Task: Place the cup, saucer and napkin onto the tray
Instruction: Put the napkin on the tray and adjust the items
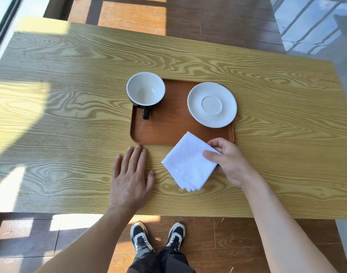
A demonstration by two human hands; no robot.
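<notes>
One cup (145, 89), one saucer (212, 104) and one napkin (188, 161) are seen. Cup and saucer are set on the tray (166, 131) (far corners); its near half is bare. The napkin, overlapping the tray's near edge, is pinched by the right hand (228, 160) fingers; the left hand (131, 174) is laid flat, spread, on the bench (70, 115).

Light wood-grain table (70, 115), sun patches; dark plank floor (218, 20); window (3, 22) far left.
</notes>
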